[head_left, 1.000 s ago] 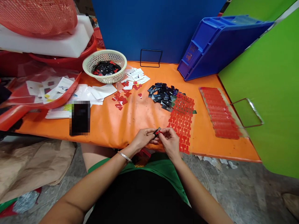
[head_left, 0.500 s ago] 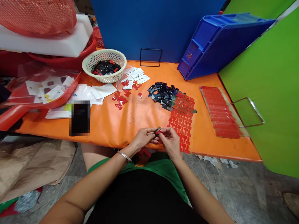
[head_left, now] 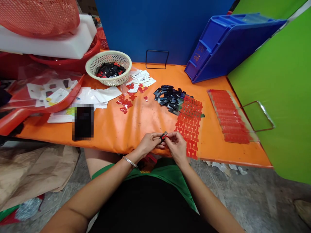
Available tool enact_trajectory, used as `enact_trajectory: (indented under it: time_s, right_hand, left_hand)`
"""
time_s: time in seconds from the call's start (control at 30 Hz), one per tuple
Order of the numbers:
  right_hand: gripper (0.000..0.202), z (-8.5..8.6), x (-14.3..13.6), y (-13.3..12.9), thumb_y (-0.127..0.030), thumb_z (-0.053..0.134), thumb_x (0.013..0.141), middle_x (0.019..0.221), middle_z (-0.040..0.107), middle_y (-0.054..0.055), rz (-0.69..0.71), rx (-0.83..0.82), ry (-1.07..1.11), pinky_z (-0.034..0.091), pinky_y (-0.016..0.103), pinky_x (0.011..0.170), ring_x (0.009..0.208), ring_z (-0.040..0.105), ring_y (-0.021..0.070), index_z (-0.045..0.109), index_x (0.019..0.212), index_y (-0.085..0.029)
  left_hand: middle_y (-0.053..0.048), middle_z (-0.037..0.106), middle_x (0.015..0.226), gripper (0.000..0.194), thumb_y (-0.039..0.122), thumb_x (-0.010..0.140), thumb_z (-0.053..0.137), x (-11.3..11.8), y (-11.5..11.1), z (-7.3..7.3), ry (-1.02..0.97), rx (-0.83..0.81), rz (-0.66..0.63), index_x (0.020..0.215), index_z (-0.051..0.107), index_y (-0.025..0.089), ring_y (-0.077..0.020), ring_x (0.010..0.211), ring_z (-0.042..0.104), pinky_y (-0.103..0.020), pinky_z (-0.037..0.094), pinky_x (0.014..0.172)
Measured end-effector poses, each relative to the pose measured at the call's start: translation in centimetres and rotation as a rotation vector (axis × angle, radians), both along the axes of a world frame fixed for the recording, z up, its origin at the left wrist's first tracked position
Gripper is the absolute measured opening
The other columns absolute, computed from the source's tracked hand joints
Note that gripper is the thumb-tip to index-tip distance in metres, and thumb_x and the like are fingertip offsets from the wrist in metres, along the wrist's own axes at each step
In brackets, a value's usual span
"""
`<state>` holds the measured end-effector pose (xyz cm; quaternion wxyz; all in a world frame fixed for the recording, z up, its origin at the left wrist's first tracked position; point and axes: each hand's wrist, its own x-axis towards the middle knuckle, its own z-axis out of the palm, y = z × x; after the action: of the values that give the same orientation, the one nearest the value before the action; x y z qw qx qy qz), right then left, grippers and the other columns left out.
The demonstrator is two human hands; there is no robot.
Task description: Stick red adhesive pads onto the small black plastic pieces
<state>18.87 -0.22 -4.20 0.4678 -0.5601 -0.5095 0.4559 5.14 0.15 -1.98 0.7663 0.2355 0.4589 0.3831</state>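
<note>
My left hand [head_left: 148,143] holds a small black piece [head_left: 162,138] at the front edge of the orange table [head_left: 116,136]. My right hand [head_left: 177,145] pinches a small red sticker [head_left: 166,136] against that piece, and the fingertips of both hands nearly meet. Just right of my hands lies a clear sheet of red T-shaped stickers [head_left: 187,126]. Its upper left part borders a heap of black pieces [head_left: 171,98]. Loose red bits [head_left: 125,104] are scattered left of the heap.
A cream basket [head_left: 91,69] with black and red pieces stands at the back left, near white papers [head_left: 107,94]. A red scoop [head_left: 14,118] lies far left. At right are a tilted blue bin [head_left: 218,48] and another red sheet [head_left: 229,116].
The black piece between my fingers has tilted very slightly. Both hands stay in nearly the same place with the same grip.
</note>
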Motion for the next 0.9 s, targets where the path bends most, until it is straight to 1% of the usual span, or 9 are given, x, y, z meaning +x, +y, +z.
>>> enact_trajectory:
  time_s: [0.13,0.23,0.33,0.37,0.43,0.5,0.53,0.7,0.9]
  right_hand:
    - [0.019,0.0,-0.1,0.0,-0.034,0.066,0.075,0.073,0.058,0.0,0.003,0.008,0.003,0.051,0.027,0.055,0.058,0.055,0.0122,0.053,0.078,-0.02]
    - [0.019,0.2,-0.3,-0.3,-0.035,0.064,0.076,0.073,0.058,0.0,0.008,0.012,0.004,0.052,0.027,0.055,0.058,0.056,0.0127,0.053,0.08,-0.02]
    - [0.017,0.5,-0.4,-0.9,-0.036,0.059,0.081,0.076,0.059,0.001,0.009,0.049,-0.081,0.052,0.027,0.055,0.061,0.058,0.0137,0.055,0.085,-0.02]
    - [0.015,0.6,-0.4,-1.0,-0.035,0.057,0.083,0.081,0.06,0.003,-0.001,0.089,-0.147,0.052,0.028,0.057,0.067,0.059,0.0149,0.056,0.087,-0.02]
    - [0.013,0.9,-0.4,-1.1,-0.033,0.055,0.085,0.095,0.057,0.008,-0.042,0.207,-0.314,0.052,0.032,0.066,0.085,0.059,0.0192,0.058,0.087,-0.02]
    - [0.011,1.2,-0.3,-0.9,-0.03,0.056,0.085,0.106,0.051,0.011,-0.085,0.311,-0.445,0.051,0.036,0.075,0.102,0.054,0.0231,0.059,0.084,-0.019]
    - [0.011,1.3,-0.2,-0.7,-0.029,0.055,0.084,0.108,0.049,0.011,-0.094,0.332,-0.477,0.05,0.036,0.077,0.105,0.052,0.0236,0.059,0.083,-0.019]
    - [0.01,1.6,0.1,0.4,-0.027,0.055,0.084,0.097,0.051,0.008,-0.061,0.267,-0.462,0.049,0.033,0.073,0.092,0.054,0.0197,0.058,0.078,-0.019]
    - [0.008,1.5,0.1,0.7,-0.024,0.057,0.082,0.092,0.052,0.006,-0.047,0.219,-0.403,0.047,0.029,0.066,0.08,0.055,0.0162,0.058,0.076,-0.018]
  left_hand:
    - [-0.004,0.07,0.072,0.014,0.005,0.078,0.059,0.5,-0.1,0.0,0.038,-0.017,0.047,0.089,0.067,0.008,-0.0084,0.059,0.065,-0.018,0.055,0.062]
    - [-0.004,0.067,0.065,0.01,0.006,0.079,0.057,0.9,-0.1,-0.1,0.096,-0.027,0.092,0.084,0.066,0.008,-0.0088,0.056,0.064,-0.018,0.054,0.059]
    - [-0.004,0.067,0.064,0.009,0.007,0.08,0.057,1.2,-0.2,-0.1,0.11,-0.013,0.114,0.083,0.065,0.008,-0.0098,0.056,0.064,-0.02,0.054,0.059]
    - [-0.004,0.067,0.065,0.009,0.007,0.08,0.057,1.2,-0.3,-0.1,0.104,-0.007,0.115,0.083,0.065,0.008,-0.0102,0.056,0.065,-0.02,0.054,0.059]
    - [-0.005,0.068,0.066,0.009,0.007,0.08,0.057,1.1,-0.3,0.0,0.094,-0.003,0.111,0.084,0.065,0.008,-0.0104,0.056,0.065,-0.021,0.054,0.059]
    - [-0.005,0.067,0.065,0.01,0.007,0.081,0.056,1.1,-0.3,0.1,0.091,-0.003,0.1,0.085,0.066,0.008,-0.0098,0.055,0.064,-0.02,0.054,0.058]
    - [-0.005,0.067,0.065,0.01,0.007,0.081,0.056,1.1,-0.3,0.2,0.093,-0.004,0.095,0.085,0.066,0.007,-0.0094,0.055,0.064,-0.02,0.053,0.057]
    - [-0.005,0.067,0.065,0.01,0.006,0.082,0.055,1.1,-0.3,0.2,0.098,-0.007,0.099,0.084,0.066,0.007,-0.0091,0.054,0.063,-0.02,0.053,0.057]
    - [-0.006,0.068,0.067,0.01,0.008,0.081,0.057,1.0,-0.4,0.0,0.081,0.005,0.102,0.085,0.066,0.007,-0.0095,0.055,0.063,-0.021,0.054,0.058]
